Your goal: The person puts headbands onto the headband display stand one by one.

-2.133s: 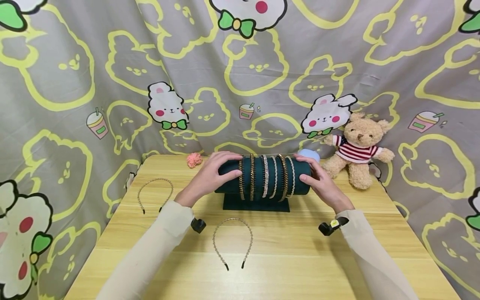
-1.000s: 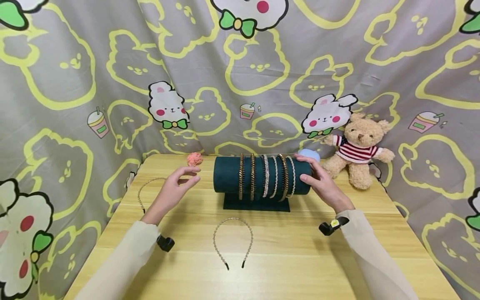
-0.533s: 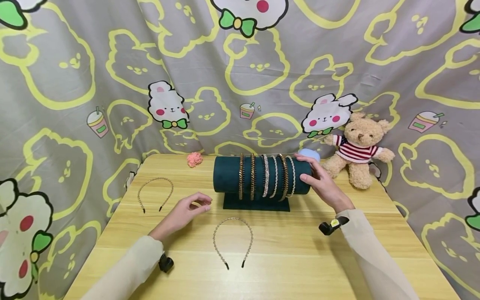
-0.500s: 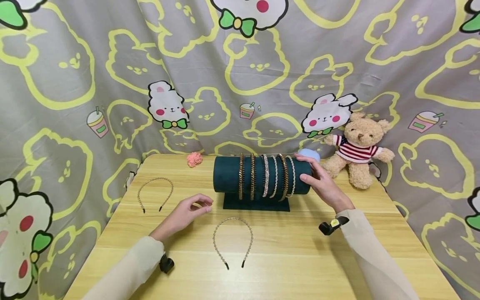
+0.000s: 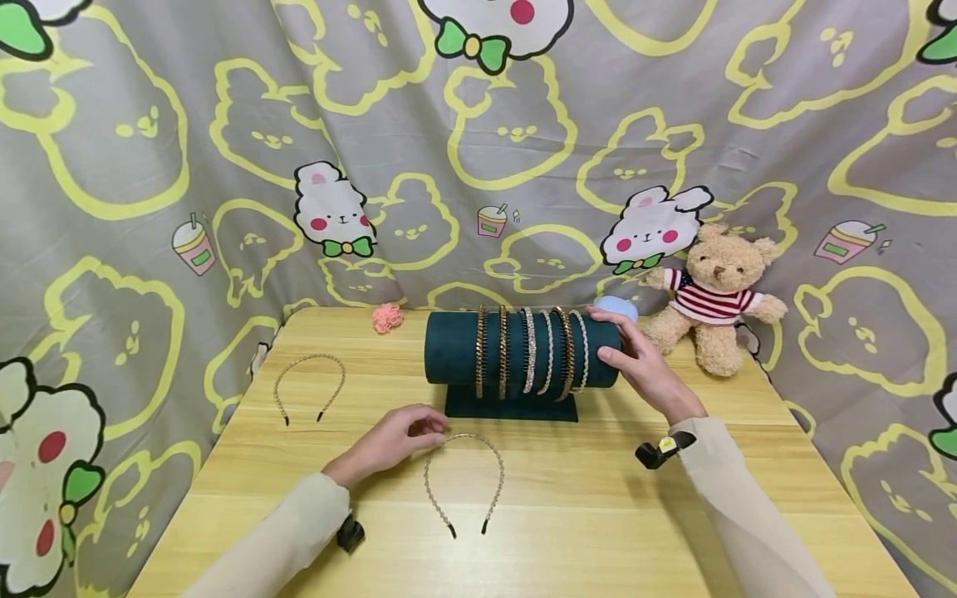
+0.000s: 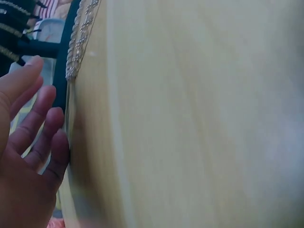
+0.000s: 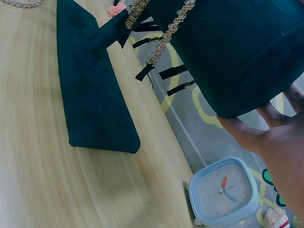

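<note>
A dark green headband display stand (image 5: 452,349) stands on the table with several gold and silver headbands round its roll. My right hand (image 5: 645,367) grips the roll's right end, thumb in front and fingers behind. In the right wrist view, the fingers (image 7: 247,134) press on the edge of that end. A thin beaded headband (image 5: 503,477) lies flat in front of the stand, tips towards me. Just over its upper left curve is my left hand (image 5: 399,438), fingers loosely bent. The left wrist view shows these fingers (image 6: 45,128) apart, holding nothing, close to the headband (image 6: 78,45).
Another thin headband (image 5: 278,390) lies at the table's left. A pink pompom-like flower (image 5: 387,318) sits at the back edge. Back right are a light blue clock (image 7: 223,192) and a teddy bear (image 5: 718,303) in a striped shirt. A patterned curtain (image 5: 419,108) hangs behind.
My left hand has let go of the stand's left end, drawn back left, then come forward and right to the front headband. The right hand has stayed in place.
</note>
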Available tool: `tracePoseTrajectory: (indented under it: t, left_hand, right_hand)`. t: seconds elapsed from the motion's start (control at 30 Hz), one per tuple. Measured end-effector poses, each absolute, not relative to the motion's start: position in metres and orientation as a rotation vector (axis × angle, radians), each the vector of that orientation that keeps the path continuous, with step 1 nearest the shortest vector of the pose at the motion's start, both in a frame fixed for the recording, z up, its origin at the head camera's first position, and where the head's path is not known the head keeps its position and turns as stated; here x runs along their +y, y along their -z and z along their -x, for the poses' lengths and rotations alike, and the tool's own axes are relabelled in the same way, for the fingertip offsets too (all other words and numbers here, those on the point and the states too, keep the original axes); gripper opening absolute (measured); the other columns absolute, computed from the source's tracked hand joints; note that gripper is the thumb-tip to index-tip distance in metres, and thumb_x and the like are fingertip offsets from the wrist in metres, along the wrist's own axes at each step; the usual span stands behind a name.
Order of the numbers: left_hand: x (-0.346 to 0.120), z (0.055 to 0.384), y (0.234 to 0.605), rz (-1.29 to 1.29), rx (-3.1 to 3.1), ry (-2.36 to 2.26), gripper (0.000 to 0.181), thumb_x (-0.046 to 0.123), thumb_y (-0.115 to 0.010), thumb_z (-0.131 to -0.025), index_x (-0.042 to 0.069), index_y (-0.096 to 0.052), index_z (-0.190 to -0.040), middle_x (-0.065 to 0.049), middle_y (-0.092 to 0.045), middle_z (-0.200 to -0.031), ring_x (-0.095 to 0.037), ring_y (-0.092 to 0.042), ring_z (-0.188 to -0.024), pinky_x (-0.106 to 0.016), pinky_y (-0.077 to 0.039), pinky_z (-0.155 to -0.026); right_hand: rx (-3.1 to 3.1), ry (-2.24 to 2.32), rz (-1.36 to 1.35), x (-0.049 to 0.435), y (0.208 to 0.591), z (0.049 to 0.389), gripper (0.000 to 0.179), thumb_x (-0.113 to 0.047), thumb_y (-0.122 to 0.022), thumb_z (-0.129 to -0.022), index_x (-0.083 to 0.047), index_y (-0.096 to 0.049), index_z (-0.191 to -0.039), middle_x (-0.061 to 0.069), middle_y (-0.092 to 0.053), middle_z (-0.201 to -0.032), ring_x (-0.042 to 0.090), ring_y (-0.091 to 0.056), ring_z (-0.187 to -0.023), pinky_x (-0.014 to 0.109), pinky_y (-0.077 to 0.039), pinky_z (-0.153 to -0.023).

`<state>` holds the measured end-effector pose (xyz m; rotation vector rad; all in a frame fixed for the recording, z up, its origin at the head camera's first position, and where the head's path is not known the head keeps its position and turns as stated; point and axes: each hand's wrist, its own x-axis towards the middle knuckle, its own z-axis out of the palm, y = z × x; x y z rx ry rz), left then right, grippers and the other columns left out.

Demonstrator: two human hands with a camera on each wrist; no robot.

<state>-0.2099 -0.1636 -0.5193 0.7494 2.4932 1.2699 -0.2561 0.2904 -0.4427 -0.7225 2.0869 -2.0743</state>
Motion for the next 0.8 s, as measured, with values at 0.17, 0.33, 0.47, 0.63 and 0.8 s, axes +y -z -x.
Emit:
tracePoseTrajectory:
  t: [0.17,0.33,0.47,0.63,0.8]
  left_hand:
    - [-0.155,0.211,0.521,-0.782,2.532,-1.235,0.026,0.026,-0.076,-0.105,0.012,-0.078,-0.127,0.004,-0.075,-0.111,-0.007,-0.067,-0.097,-0.026,-0.058,-0.089]
    - [-0.150,0.212,0.522,-0.809,2.576,-1.172,0.023,0.024,-0.076,-0.105,0.013,-0.080,-0.124,0.005,-0.073,-0.107,-0.005,-0.065,-0.094,-0.026,-0.058,-0.085]
    - [-0.146,0.212,0.521,-0.824,2.613,-1.117,0.019,0.024,-0.077,-0.104,0.015,-0.080,-0.120,0.008,-0.072,-0.105,-0.005,-0.063,-0.093,-0.028,-0.056,-0.085]
    - [-0.142,0.212,0.522,-0.833,2.663,-1.046,0.014,0.024,-0.077,-0.104,0.017,-0.080,-0.116,0.010,-0.071,-0.103,-0.007,-0.062,-0.094,-0.030,-0.055,-0.088]
    - [-0.139,0.212,0.522,-0.832,2.704,-0.983,0.009,0.021,-0.078,-0.103,0.017,-0.081,-0.111,0.011,-0.072,-0.099,-0.009,-0.062,-0.094,-0.032,-0.054,-0.089]
  right_hand:
    - [2.080,2.080,0.733,0.291,0.443,0.256,0.051,-0.004,-0.051,-0.113,-0.016,-0.043,-0.163,0.005,-0.024,-0.177,0.017,-0.045,-0.146,0.024,-0.055,-0.108]
    - [2.074,2.083,0.743,0.291,0.443,0.256,0.051,-0.004,-0.051,-0.113,-0.016,-0.043,-0.163,0.005,-0.025,-0.177,0.017,-0.045,-0.146,0.024,-0.055,-0.108]
    - [2.072,2.089,0.755,0.291,0.444,0.256,0.050,-0.003,-0.051,-0.113,-0.015,-0.044,-0.161,0.006,-0.024,-0.178,0.017,-0.046,-0.146,0.024,-0.056,-0.108]
    - [2.087,2.083,0.736,0.291,0.443,0.256,0.050,-0.003,-0.051,-0.113,-0.015,-0.044,-0.161,0.008,-0.023,-0.178,0.017,-0.046,-0.146,0.024,-0.056,-0.108]
    - [2.106,2.068,0.722,0.290,0.443,0.256,0.051,-0.004,-0.052,-0.113,-0.015,-0.043,-0.162,0.007,-0.023,-0.177,0.018,-0.046,-0.145,0.024,-0.056,-0.107]
